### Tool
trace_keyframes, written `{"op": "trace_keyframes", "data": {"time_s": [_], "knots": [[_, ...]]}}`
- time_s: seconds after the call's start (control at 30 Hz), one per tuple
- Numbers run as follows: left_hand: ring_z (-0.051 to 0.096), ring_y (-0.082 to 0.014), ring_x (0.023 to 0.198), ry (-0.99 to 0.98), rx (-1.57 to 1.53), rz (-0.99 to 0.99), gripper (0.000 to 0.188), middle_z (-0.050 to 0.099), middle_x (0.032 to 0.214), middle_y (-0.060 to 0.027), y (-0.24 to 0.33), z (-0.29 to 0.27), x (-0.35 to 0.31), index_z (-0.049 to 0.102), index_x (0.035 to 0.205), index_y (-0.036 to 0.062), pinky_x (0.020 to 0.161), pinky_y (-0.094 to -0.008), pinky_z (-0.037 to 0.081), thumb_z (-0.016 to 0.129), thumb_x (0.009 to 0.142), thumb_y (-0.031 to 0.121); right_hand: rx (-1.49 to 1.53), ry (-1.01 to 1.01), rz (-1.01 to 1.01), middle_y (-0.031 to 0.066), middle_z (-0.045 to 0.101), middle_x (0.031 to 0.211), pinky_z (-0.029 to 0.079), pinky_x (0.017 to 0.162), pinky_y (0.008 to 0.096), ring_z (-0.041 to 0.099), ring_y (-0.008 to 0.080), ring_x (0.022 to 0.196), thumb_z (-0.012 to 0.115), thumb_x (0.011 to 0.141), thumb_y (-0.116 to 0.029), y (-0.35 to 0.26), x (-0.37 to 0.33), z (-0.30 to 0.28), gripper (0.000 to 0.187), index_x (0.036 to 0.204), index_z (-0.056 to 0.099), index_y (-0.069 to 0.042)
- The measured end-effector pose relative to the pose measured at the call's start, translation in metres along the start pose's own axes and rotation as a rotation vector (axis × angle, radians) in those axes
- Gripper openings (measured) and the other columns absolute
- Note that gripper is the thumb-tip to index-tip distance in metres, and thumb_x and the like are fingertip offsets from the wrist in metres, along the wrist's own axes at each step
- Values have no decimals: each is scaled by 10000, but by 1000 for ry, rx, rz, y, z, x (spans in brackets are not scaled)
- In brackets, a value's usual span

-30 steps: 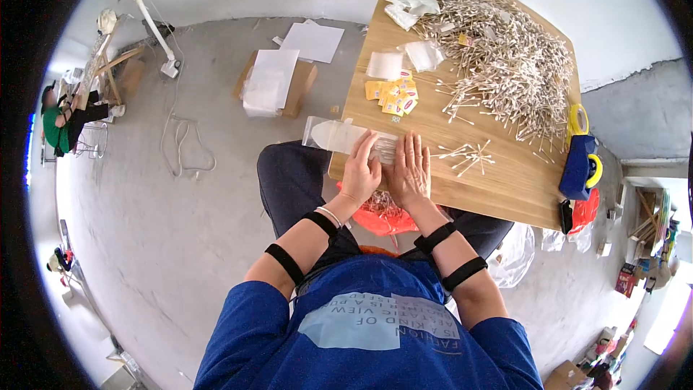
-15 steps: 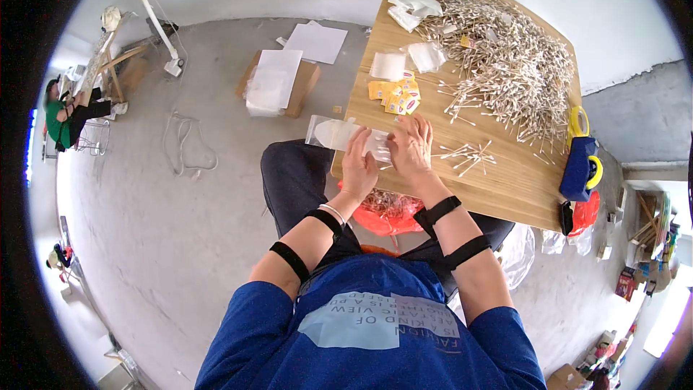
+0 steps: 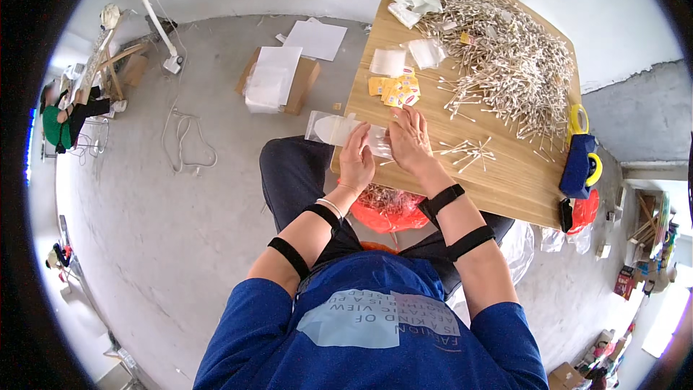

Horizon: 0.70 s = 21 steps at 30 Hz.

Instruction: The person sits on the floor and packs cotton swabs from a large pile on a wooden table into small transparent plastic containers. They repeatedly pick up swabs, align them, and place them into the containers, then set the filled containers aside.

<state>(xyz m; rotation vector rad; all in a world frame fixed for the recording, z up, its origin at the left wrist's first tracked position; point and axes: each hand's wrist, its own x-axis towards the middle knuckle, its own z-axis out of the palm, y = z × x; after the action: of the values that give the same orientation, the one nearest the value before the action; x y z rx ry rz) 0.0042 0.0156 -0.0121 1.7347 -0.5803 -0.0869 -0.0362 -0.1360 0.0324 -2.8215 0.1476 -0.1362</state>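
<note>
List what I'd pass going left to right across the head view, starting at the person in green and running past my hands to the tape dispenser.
Person in green, pale cable on the floor, uncovered left end of the clear plastic sleeve, left hand, right hand, small loose group of swabs, blue tape dispenser.

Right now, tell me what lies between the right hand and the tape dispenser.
In the head view, a small scatter of swabs lies on the table between right hand and tape dispenser, with a few stray swabs nearer the dispenser.
</note>
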Motion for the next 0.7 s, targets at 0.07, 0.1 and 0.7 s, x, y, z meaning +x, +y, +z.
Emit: {"op": "trace_keyframes", "data": {"time_s": [0.07,0.1,0.7], "knots": [[521,-243,1247,-39,24,-5,491,490,1360,-149,-2,-2,0,488,1308,-13,1028,-306,462,430,842,-156,-60,22,-29,167,465,1340,270,1118,476,336,342,1327,525,845,-145,-2,0,0,270,1013,636,35],[520,-247,1249,-36,5,-14,490,490,1360,-151,0,-1,0,489,1307,-13,1031,-309,460,432,841,-155,-91,34,-41,163,470,1328,282,1110,472,348,337,1313,523,848,-142,-2,0,1,274,1029,629,34],[550,-284,1208,-41,118,14,403,507,1343,-161,4,2,1,560,1218,17,995,-346,499,670,832,-23,346,384,195,121,615,863,465,787,439,562,342,872,644,798,-40,27,-55,5,99,894,626,-55]]}}
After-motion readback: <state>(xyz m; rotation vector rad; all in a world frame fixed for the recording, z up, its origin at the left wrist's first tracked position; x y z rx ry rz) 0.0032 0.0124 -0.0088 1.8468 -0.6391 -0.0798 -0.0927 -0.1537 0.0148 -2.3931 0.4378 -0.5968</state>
